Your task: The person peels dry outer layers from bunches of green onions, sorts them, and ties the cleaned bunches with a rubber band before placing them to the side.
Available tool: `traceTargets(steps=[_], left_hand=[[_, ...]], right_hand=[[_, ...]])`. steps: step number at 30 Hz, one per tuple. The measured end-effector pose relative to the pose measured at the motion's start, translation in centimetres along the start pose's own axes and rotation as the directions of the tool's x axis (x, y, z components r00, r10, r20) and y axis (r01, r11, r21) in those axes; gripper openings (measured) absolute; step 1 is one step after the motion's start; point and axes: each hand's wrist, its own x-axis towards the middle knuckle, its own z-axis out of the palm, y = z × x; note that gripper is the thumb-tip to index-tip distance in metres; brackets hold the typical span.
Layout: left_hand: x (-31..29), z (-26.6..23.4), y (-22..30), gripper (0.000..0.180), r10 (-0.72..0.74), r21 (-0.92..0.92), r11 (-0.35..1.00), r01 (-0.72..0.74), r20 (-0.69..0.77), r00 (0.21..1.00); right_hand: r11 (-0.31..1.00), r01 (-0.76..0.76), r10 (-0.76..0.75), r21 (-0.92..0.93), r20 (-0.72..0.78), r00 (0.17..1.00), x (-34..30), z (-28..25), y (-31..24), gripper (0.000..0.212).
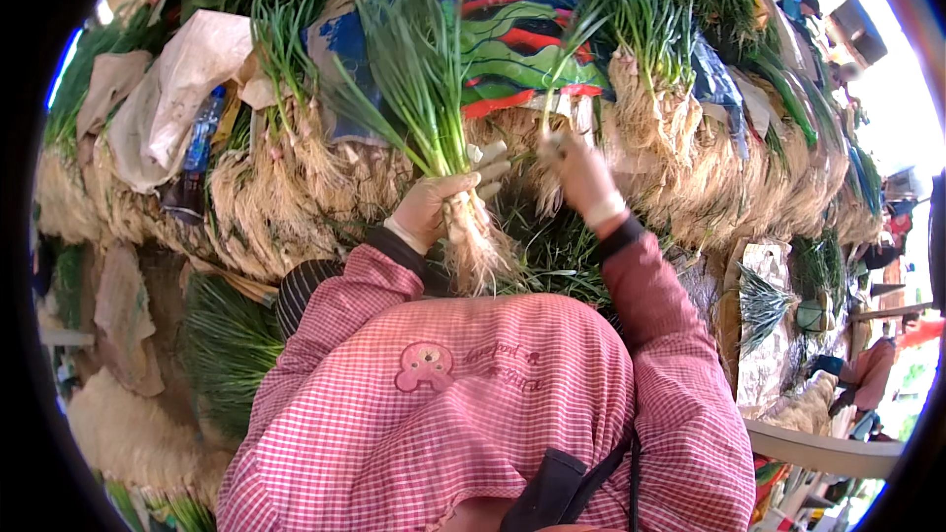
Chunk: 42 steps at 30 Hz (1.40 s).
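Observation:
In a pale glove, my left hand (pixel 434 205) is closed round the white stems of a bunch of spring onions (pixel 422 89). The green leaves fan upward and the stringy roots hang below the fist. My right hand (pixel 579 175), also gloved and slightly blurred, pinches a thin single spring onion (pixel 560 67) near its base, apart from the bunch. Its leaves lean up to the right. Beyond both hands lies a colourful printed sack (pixel 522 30) on the heap.
A long heap of rooted spring onions (pixel 759 172) curves across in front. Loose bunches rest on it at right (pixel 650 103) and left (pixel 296 148). A plastic bottle (pixel 202 133) stands by a pale sheet (pixel 177 89). Green leaves (pixel 562 251) lie under my hands. Another person (pixel 875 369) is at far right.

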Motion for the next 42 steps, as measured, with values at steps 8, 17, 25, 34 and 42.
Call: traceTargets(steps=[8, 17, 25, 34, 42], left_hand=[[-0.1, -3.1, -1.9, 0.031, -0.136, 0.489, 0.842, 0.229, -0.22, 0.966], [-0.7, -1.8, -2.5, 0.021, -0.126, 0.541, 0.809, 0.232, -0.226, 0.966], [-2.0, 0.3, -0.7, 0.034, -0.146, 0.241, 0.959, 0.15, -0.037, 0.989], [-1.2, -1.1, 0.5, 0.065, -0.065, -0.208, 0.973, 0.101, 0.174, 0.983], [0.8, -2.5, -1.4, 0.05, -0.035, -0.016, 0.999, 0.037, 0.146, 0.989]], right_hand=[[0.901, 0.306, -0.189, -0.307, 0.357, 0.915, -6.9, 3.4, -0.6, 0.023], [0.898, -0.128, 0.036, 0.42, 0.22, 0.975, -0.9, 6.3, -2.8, 0.032], [0.994, -0.105, 0.105, -0.017, 0.035, 0.994, -0.8, 4.0, 6.2, 0.018], [0.614, -0.574, 0.537, -0.541, -0.246, 0.807, 5.4, -8.4, 12.5, 0.041], [0.904, 0.148, -0.11, -0.4, 0.118, 0.987, -2.1, -3.1, -1.1, 0.022]])
